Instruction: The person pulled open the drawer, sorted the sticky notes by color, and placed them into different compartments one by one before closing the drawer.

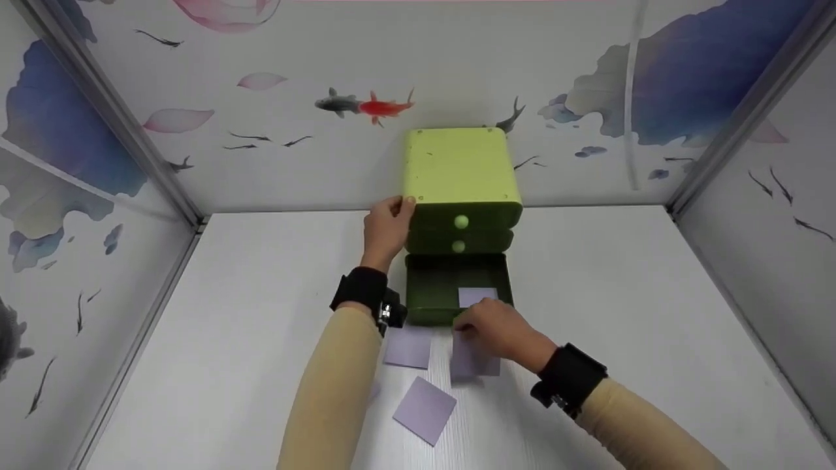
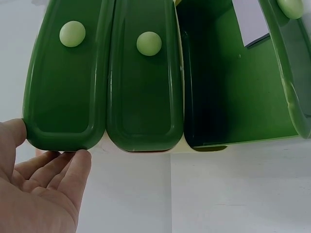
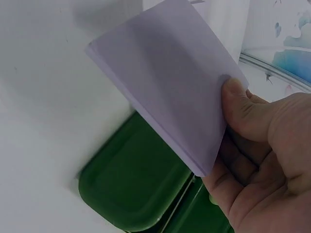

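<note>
A small green drawer cabinet point(image 1: 460, 163) with a lime top stands against the back wall, its bottom drawer point(image 1: 428, 287) pulled out. My left hand point(image 1: 386, 228) holds the cabinet's upper left front corner, with the fingers along its side point(image 2: 60, 182). A lilac sticky note pad point(image 2: 251, 22) lies inside the open drawer, toward its right. Just in front of that drawer, my right hand point(image 1: 501, 329) pinches another lilac sticky note pad point(image 3: 165, 82) by its edge, thumb on the face. The two upper drawers, each with a round knob point(image 1: 461, 222), are closed.
Two more lilac pads, one near the drawer point(image 1: 408, 347) and one closer to me point(image 1: 424, 411), lie on the white table point(image 1: 274, 294). Part of another shows beside my left sleeve point(image 1: 333, 385). Printed white panels enclose the table at the back and sides.
</note>
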`<state>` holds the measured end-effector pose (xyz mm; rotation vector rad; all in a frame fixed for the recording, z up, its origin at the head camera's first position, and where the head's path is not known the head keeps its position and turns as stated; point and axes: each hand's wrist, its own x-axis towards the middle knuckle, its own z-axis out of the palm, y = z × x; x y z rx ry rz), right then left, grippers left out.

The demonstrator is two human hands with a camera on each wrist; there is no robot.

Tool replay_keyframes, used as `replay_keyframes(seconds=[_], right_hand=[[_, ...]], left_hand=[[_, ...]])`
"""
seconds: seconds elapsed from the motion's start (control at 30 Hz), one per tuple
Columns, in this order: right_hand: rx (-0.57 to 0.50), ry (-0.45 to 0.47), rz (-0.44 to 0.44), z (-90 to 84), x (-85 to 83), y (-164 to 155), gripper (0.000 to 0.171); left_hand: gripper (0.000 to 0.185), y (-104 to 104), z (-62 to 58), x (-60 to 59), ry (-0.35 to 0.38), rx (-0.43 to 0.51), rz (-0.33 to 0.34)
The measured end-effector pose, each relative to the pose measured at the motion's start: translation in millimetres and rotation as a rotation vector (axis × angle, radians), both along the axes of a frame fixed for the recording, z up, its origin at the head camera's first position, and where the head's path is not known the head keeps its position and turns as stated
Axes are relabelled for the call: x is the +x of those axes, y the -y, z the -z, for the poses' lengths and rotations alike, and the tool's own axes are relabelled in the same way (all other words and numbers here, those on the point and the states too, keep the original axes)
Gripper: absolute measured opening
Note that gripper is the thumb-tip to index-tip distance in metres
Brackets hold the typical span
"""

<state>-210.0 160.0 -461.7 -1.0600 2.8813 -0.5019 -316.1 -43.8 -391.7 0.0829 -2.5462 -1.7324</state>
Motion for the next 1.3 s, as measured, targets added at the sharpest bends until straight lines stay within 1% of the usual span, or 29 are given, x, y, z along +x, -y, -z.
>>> replay_keyframes(seconds=[0.13, 0.2, 0.43, 0.53, 0.63, 0.77, 0.87, 0.97, 1.1, 1.2, 1.3], right_hand=[[-0.012, -0.032, 0.034, -14.0, -10.4, -1.1, 0.029], [-0.017, -0.05, 0.056, -21.7, -16.1, -1.8, 0.028], [-0.037, -0.114, 0.127, -49.6, -34.9, -0.2, 0.026], [-0.028, -0.147, 0.17, -57.0, -39.9, 1.7, 0.022], [-0.007, -0.189, 0.221, -59.0, -44.2, 4.3, 0.02], [0.0, -0.258, 0.259, -53.2, -50.8, 7.8, 0.025], [-0.005, -0.295, 0.268, -43.2, -56.4, 8.7, 0.029], [0.008, -0.306, 0.274, -30.6, -62.2, 7.6, 0.028], [0.048, -0.275, 0.289, -15.2, -68.6, 4.5, 0.026], [0.081, -0.216, 0.298, -6.7, -73.6, 2.7, 0.021], [0.106, -0.146, 0.296, -0.6, -78.1, 0.2, 0.017]], left_hand=[[0.034, 1.5, -0.9, -1.3, -0.017, -0.029, 0.0], [0.035, 2.0, -1.5, -1.6, -0.02, -0.041, 0.0], [0.033, 2.4, -3.2, -1.3, -0.024, -0.024, -0.001], [0.034, 2.3, -3.3, -1.6, -0.02, -0.02, -0.005], [0.037, 2.1, -3.3, -2.1, -0.012, -0.026, -0.012], [0.04, 1.8, -2.6, -2.6, -0.005, -0.027, -0.009], [0.038, 1.5, -1.5, -1.8, -0.006, -0.025, 0.0], [0.036, 1.1, -0.2, -0.7, -0.009, -0.023, 0.005], [0.039, 0.3, 0.6, -1.0, -0.009, -0.031, 0.0], [0.04, 0.4, 1.3, -1.6, -0.014, -0.036, -0.005], [0.037, 0.4, 1.8, -0.9, -0.021, -0.027, -0.003]])
